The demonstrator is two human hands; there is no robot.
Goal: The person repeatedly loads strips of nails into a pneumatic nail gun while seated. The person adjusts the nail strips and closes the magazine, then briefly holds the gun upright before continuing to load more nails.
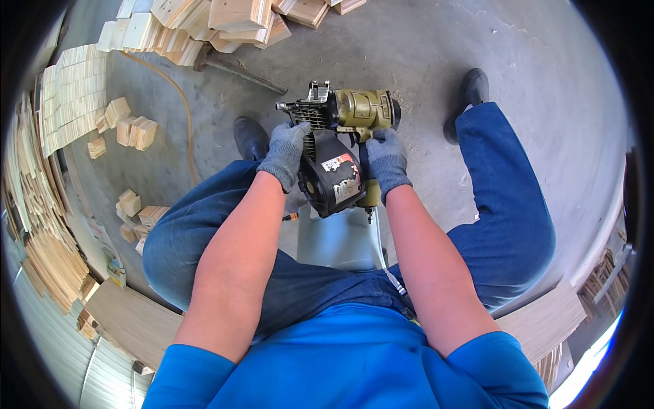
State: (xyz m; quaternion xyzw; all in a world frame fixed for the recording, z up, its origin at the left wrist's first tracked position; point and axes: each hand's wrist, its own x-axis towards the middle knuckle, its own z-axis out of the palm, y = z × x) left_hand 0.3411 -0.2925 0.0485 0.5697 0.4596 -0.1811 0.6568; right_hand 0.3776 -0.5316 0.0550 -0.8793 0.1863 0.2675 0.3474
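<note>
A pneumatic coil nailer (364, 109) with a gold body and a black round magazine (337, 174) is held up in front of me, above the concrete floor. My left hand (285, 151), in a grey knit glove, is closed on the nose side, by the black ribbed feed part. My right hand (387, 158), gloved the same way, wraps around the handle behind the trigger. The nailer's nose points left. At the handle's lower end an air fitting (370, 214) shows. An orange-tipped hose end (291, 217) lies left of the magazine, by my thigh.
I sit between my spread legs on a pale stool (334, 238). Stacks of cut wood blocks (238, 17) stand at the far left, with loose blocks (136, 133) nearer. An orange hose (184, 102) curves over the floor. A metal bar (245, 73) juts out beyond my left shoe.
</note>
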